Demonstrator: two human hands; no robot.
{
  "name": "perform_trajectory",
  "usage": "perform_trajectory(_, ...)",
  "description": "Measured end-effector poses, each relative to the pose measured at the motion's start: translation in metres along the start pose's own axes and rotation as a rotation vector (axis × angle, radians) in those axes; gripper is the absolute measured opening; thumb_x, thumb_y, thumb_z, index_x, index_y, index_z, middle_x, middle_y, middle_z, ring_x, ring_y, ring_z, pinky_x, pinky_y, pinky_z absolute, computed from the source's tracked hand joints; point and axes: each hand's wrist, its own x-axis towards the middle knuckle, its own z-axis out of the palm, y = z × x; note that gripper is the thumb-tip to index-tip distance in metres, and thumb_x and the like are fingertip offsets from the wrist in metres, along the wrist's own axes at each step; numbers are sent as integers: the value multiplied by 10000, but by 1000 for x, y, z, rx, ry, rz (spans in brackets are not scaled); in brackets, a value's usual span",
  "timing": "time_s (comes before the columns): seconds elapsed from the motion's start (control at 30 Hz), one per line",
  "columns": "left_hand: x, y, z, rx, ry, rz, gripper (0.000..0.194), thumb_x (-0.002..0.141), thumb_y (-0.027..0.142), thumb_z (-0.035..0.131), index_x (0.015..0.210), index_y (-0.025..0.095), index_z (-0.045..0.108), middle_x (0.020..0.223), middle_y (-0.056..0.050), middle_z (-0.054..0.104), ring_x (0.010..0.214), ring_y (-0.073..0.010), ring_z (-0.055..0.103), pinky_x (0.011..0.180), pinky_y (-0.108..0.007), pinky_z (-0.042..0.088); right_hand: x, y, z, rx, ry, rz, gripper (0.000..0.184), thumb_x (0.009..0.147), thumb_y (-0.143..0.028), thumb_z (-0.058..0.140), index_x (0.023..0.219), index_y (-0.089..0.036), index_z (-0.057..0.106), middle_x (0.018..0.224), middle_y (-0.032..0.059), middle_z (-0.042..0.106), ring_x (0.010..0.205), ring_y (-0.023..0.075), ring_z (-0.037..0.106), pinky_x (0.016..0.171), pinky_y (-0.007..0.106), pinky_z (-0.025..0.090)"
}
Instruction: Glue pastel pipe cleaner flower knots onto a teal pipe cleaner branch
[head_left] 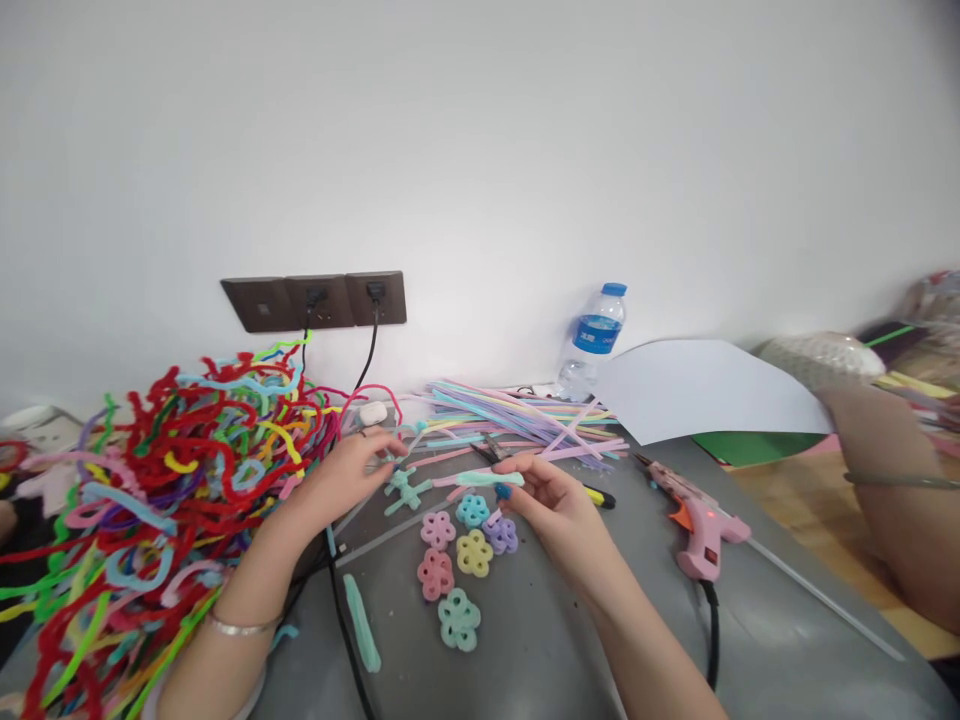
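Observation:
My right hand (pixel 551 500) pinches the end of a folded mint-green pipe cleaner bundle (pixel 480 479) between thumb and fingers. My left hand (pixel 360 468) is over the left side, fingers apart and slightly bent, with nothing visible in it. Just beside its fingertips lies a mint-green twisted pipe cleaner figure (pixel 406 488); I cannot tell whether they touch. Below the hands are several pipe cleaner flowers, among them a yellow flower (pixel 475 553), a purple flower (pixel 501 535) and a mint flower (pixel 459 619). Another folded mint bundle (pixel 362 622) rests nearer me.
A tangled heap of coloured pipe cleaners (pixel 225 470) fills the left. Straight pipe cleaners (pixel 525 415) lie at the back by a water bottle (pixel 596 340). To the right are a pink glue gun (pixel 705 530), white paper (pixel 712 390) and another person's arm (pixel 892 500). A black cable (pixel 341 620) crosses the table.

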Motion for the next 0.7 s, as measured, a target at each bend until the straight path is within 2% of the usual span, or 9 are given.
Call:
perform_trajectory(0.07,-6,-18,4,57,5,-51,237,823,204,549,996,218,711,1108,-64,723,1045,-236,672,895,-327,501,1,8,-1,33,19,31,417,677,-547,860,864,-196,736,697,10,658,618,133,596,586,236,491)
perform_trajectory(0.17,-12,-27,10,179,59,-234,185,818,186,547,927,198,696,989,-63,733,900,-210,695,793,-291,515,3,20,-2,45,47,55,413,697,-557,841,871,-197,735,705,18,666,649,149,609,605,246,492)
perform_trajectory(0.23,-14,-25,13,238,78,-322,135,839,210,540,810,195,671,843,-48,724,802,-205,687,730,-280,497,6,27,-2,43,67,39,401,693,-546,842,870,-205,723,716,18,666,665,163,619,619,262,503)
perform_trajectory(0.3,-15,-20,17,263,70,-360,192,863,279,554,711,203,641,749,-37,706,757,-214,678,692,-283,470,10,33,-1,20,83,2,377,684,-519,850,853,-213,707,728,11,657,647,159,605,605,265,499)
perform_trajectory(0.47,-15,-1,40,376,78,-477,314,841,481,629,680,212,624,745,-68,693,789,-282,672,648,-317,429,20,46,3,-82,78,-101,334,688,-474,847,806,-208,683,793,38,677,662,159,585,560,247,464)
perform_trajectory(0.6,-13,5,60,483,121,-448,216,823,416,678,800,205,639,857,-81,692,917,-290,658,760,-337,460,19,50,5,-113,94,-160,301,718,-461,827,814,-213,687,803,45,676,714,177,609,587,255,480)
perform_trajectory(0.7,-12,-1,65,331,183,-352,134,785,307,706,815,204,627,923,-86,676,944,-290,638,807,-354,464,18,49,4,-110,105,-173,276,729,-445,824,823,-224,689,834,44,675,748,185,617,629,272,497)
